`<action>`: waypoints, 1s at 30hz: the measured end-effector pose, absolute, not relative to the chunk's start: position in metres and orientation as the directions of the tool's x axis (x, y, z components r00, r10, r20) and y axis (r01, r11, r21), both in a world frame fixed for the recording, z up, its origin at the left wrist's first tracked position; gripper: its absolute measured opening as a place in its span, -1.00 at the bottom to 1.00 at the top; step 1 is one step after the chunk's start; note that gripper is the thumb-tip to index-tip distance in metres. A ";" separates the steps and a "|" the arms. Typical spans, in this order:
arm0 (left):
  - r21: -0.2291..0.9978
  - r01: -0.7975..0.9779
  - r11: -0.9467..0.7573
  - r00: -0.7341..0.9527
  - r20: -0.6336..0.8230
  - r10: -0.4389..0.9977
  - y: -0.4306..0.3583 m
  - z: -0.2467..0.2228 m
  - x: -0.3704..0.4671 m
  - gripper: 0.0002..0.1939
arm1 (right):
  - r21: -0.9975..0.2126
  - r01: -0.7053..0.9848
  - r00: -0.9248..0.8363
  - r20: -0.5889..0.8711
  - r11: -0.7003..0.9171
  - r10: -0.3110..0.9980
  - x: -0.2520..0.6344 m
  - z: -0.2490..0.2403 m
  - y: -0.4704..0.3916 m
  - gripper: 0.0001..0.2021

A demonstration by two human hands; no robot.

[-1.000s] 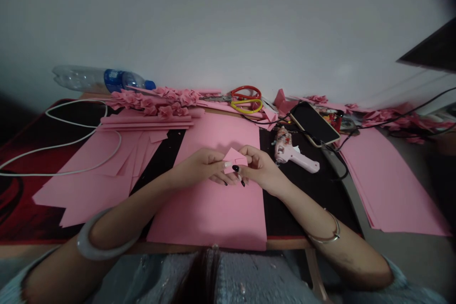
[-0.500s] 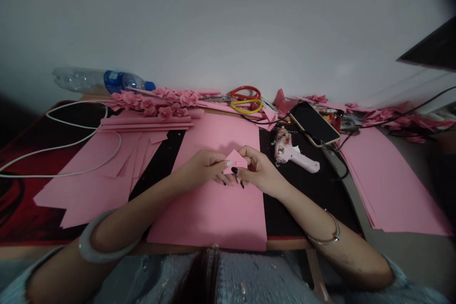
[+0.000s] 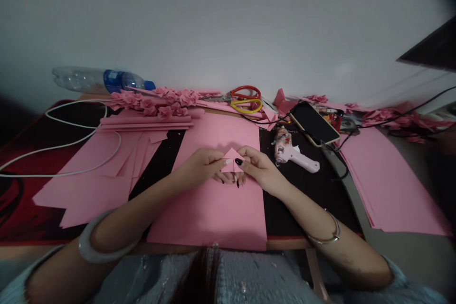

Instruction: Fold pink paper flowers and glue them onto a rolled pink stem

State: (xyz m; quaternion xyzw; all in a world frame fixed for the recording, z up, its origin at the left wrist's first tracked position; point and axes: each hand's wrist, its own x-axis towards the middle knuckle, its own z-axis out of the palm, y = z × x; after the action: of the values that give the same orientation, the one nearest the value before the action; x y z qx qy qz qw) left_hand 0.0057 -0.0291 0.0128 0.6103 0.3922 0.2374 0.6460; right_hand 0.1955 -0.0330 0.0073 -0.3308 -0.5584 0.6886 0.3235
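Observation:
A small piece of folded pink paper point(image 3: 232, 154) with a pointed top is held up between my two hands. My left hand point(image 3: 204, 165) pinches its left side, thumb on the front face. On its right side my right hand point(image 3: 262, 169) grips it, the dark-nailed thumb pressed near the middle seam. Other fingertips of both hands show below the paper's lower edge, supporting it from behind. Beneath the hands lies a large pink sheet point(image 3: 213, 218) on a black mat point(image 3: 285, 213).
To the right are a pink glue gun point(image 3: 294, 154), a phone point(image 3: 315, 122) and stacked pink sheets point(image 3: 395, 190). Scissors point(image 3: 245, 99), paper flowers point(image 3: 156, 104) and a plastic bottle point(image 3: 96, 80) line the back. Cut pink papers point(image 3: 96, 190) and a white cable point(image 3: 53, 166) lie left.
My right thumb has moved up and inward on the folded paper. The front flaps now meet at a vertical middle seam, where a sideways flap showed before.

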 end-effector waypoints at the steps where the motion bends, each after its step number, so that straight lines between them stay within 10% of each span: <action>1: 0.975 0.176 0.139 0.577 -0.217 0.788 -0.029 0.012 0.006 -0.71 | -0.984 -0.071 -0.572 -0.093 -0.162 0.815 0.195 0.007 -0.033 -0.78; 30: 0.973 0.155 0.172 0.401 -0.221 0.889 -0.027 0.014 0.008 -0.78 | -0.983 -0.083 -0.424 -0.114 -0.164 0.898 0.193 0.007 -0.034 -0.74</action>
State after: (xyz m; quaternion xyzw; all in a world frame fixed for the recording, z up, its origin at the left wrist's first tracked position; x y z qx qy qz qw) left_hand 0.0078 -0.0273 0.0142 0.5696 0.4583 0.2994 0.6131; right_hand 0.1930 -0.0336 0.0069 -0.3859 -0.5281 0.6582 0.3727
